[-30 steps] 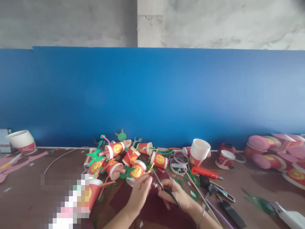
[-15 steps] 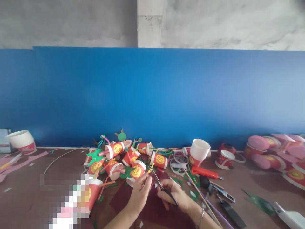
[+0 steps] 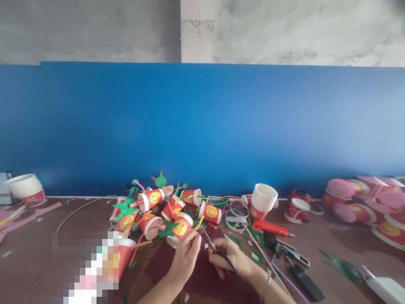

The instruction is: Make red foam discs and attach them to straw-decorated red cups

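Observation:
My right hand (image 3: 236,257) is closed around the black-handled scissors (image 3: 226,258), whose blades point up and left toward my left hand (image 3: 186,255). The fingers of my left hand are pinched close to the blades; whatever is between them is too small or hidden to name. Beneath both hands lies a dark red sheet (image 3: 167,266). Just beyond them is a heap of red and white paper cups (image 3: 181,226), several with green cut-out shapes and straws attached. A small white scrap (image 3: 206,245) shows between the hands.
To the right lie a red utility knife (image 3: 272,228), a black key fob (image 3: 306,283), thin sticks (image 3: 268,266) and a green-and-white tool (image 3: 354,270). White cups (image 3: 264,196) stand behind. Pink-topped cups (image 3: 346,211) crowd the far right. A blue partition (image 3: 202,126) closes the back.
The view has shifted slightly, so most things sit a little further left. My hands and the scissors keep nearly the same pose.

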The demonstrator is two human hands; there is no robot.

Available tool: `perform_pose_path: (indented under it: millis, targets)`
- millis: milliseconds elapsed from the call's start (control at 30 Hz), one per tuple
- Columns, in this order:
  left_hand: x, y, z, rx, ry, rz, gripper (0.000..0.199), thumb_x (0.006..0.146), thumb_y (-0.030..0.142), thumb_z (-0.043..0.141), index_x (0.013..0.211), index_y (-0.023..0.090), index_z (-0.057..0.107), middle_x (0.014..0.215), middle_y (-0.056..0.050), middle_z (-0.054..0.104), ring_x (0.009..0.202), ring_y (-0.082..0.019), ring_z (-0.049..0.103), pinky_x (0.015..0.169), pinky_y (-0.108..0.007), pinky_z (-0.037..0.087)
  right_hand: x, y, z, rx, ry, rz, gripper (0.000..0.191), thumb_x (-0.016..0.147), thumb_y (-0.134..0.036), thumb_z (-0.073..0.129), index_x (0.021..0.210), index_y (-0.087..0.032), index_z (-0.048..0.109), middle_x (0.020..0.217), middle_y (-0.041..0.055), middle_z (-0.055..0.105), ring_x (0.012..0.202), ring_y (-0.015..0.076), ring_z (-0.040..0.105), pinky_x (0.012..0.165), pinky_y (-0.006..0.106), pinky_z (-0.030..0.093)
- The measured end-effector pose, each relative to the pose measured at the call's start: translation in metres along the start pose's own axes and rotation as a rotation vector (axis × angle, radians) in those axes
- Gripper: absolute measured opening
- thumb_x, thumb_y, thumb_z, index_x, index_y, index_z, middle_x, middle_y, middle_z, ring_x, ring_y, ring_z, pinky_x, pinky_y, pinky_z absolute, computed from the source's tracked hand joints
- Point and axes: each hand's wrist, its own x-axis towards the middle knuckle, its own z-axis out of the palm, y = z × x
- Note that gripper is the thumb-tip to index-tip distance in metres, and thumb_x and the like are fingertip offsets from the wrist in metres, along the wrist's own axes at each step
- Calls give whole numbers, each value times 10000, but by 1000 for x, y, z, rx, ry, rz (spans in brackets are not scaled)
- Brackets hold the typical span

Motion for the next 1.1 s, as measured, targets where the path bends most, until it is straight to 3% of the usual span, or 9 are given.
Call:
perform_pose_path:
  millis: [267, 900, 1100]
  targets:
    - [-1, 3, 1, -17, 16, -31, 341, 858, 515, 501, 755, 190, 478, 652, 49, 340, 595, -116, 332, 525, -211, 300, -1, -2, -1, 2, 8, 16, 348, 733, -476, 669, 712, -164, 517, 398, -91, 452, 358, 60, 452, 377, 149, 279]
    - [3, 10, -1, 51, -19, 46, 363, 830, 505, 504, 648, 195, 455, 603, 49, 352, 570, -123, 322, 548, -233, 298, -4, -10, -4, -47, -49, 40, 299, 750, -420, 650, 674, -157, 530, 420, -62, 517, 363, 56, 452, 382, 146, 279]
    - [4, 8, -2, 17, -28, -25, 364, 804, 510, 529, 637, 202, 429, 561, 73, 309, 505, -98, 252, 474, -218, 236, -6, -15, -6, -68, -63, 69, 297, 731, -421, 648, 666, -158, 525, 411, -65, 502, 343, 51, 421, 371, 151, 264]
